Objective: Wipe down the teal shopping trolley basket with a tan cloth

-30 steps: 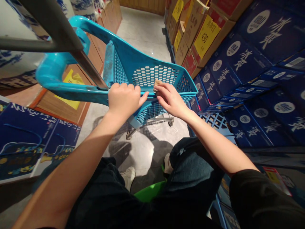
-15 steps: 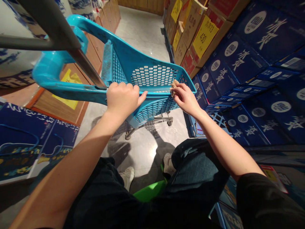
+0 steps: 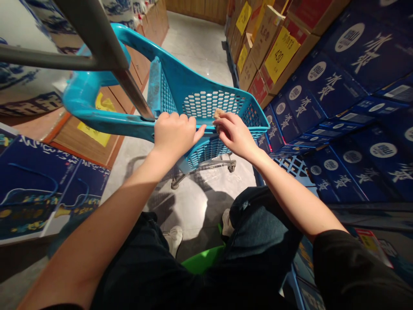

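- Blue plastic shopping cart (image 3: 179, 84), with perforated walls and a looped handle at the left end, stands in front of the person on a pale grey, shiny floor (image 3: 193, 200).
- Left hand (image 3: 176, 132): closed over the cart's near rim, thumb extended along it toward the right hand.
- Right hand (image 3: 235, 134): fingers bent, pinching a small beige, crumpled, cloth-like wad (image 3: 218, 113) at the same rim, nearer the front end. Exact contact between wad and rim partly hidden by the fingers.
- Hands near each other, not touching.
- Grey metal bar (image 3: 134, 88) slants down to the near rim, just left of the left hand.
- Cart's underside: grey metal frame with small casters (image 3: 231, 165).
- Right side: stacked dark blue cartons with white lettering (image 3: 322, 107); beyond them, brown cardboard boxes (image 3: 258, 51), one bearing a yellow sign marked 430 (image 3: 280, 55).
- Green, smooth-edged object (image 3: 203, 259) between the person's legs; identity unclear.
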`<control>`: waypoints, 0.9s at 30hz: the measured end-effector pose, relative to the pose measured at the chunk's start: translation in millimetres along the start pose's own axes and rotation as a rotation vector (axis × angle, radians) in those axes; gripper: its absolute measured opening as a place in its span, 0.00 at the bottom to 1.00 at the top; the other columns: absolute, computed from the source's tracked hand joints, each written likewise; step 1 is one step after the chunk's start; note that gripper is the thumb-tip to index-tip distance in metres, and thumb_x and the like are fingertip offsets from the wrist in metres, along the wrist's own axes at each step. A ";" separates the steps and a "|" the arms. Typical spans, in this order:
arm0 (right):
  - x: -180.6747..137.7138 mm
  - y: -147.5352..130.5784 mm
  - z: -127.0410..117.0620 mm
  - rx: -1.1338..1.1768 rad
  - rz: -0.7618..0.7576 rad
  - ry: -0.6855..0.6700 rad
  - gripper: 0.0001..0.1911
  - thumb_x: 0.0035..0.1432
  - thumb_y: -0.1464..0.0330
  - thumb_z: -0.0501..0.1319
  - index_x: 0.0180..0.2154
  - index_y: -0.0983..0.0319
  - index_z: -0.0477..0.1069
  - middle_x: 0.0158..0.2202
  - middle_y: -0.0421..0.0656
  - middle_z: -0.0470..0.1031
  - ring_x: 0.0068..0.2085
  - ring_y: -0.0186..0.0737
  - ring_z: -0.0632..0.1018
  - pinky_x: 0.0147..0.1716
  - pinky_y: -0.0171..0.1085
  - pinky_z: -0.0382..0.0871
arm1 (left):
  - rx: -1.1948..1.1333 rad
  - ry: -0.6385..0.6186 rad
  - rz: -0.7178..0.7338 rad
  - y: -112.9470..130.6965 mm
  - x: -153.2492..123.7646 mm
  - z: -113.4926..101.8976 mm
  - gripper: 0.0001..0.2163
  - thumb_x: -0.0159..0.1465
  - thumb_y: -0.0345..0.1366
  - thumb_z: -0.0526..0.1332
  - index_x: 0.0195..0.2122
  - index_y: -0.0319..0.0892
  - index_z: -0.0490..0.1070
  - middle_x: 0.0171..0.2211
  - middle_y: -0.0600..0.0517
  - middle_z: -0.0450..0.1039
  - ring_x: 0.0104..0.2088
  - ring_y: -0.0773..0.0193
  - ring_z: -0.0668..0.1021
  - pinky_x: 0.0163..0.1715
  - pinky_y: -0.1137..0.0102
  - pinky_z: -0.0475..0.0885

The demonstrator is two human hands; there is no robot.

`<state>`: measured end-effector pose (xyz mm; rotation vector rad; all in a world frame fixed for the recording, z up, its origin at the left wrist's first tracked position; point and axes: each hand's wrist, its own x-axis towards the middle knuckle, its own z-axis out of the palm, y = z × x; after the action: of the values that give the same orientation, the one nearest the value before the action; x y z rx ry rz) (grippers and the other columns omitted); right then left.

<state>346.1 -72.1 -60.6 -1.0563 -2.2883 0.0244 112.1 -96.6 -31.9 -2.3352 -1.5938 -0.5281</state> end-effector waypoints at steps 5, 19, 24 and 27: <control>10.7 -12.9 4.1 0.009 -0.022 -0.018 0.17 0.69 0.72 0.56 0.54 0.61 0.78 0.57 0.55 0.78 0.59 0.56 0.78 0.62 0.56 0.74 | -0.003 -0.003 0.009 -0.5 -0.5 -0.7 0.25 0.77 0.50 0.53 0.43 0.36 0.83 0.38 0.33 0.84 0.44 0.37 0.84 0.45 0.51 0.69; -25.0 31.1 -18.6 -0.032 0.124 -0.023 0.18 0.67 0.69 0.58 0.55 0.58 0.78 0.60 0.54 0.79 0.61 0.58 0.79 0.63 0.59 0.77 | 0.051 0.130 0.072 -7.7 -0.7 12.3 0.26 0.76 0.52 0.50 0.40 0.42 0.84 0.33 0.36 0.83 0.37 0.42 0.82 0.39 0.52 0.69; -38.6 54.8 -24.4 -0.080 0.192 0.030 0.18 0.64 0.69 0.58 0.52 0.57 0.79 0.56 0.53 0.80 0.58 0.58 0.80 0.60 0.58 0.78 | 0.014 0.147 0.063 -9.1 -0.9 13.3 0.26 0.76 0.53 0.50 0.39 0.43 0.83 0.32 0.38 0.83 0.37 0.44 0.82 0.38 0.54 0.68; -39.0 55.6 -22.8 -0.097 0.189 0.034 0.17 0.64 0.69 0.58 0.52 0.58 0.79 0.56 0.54 0.80 0.57 0.58 0.80 0.60 0.59 0.77 | 0.009 0.138 0.057 -8.7 -0.7 13.2 0.26 0.76 0.53 0.49 0.39 0.44 0.83 0.33 0.38 0.83 0.38 0.44 0.82 0.38 0.54 0.68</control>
<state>415.6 -66.5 -76.8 -1.3101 -2.1709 -0.0276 105.7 -88.7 -44.0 -2.2767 -1.4611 -0.6530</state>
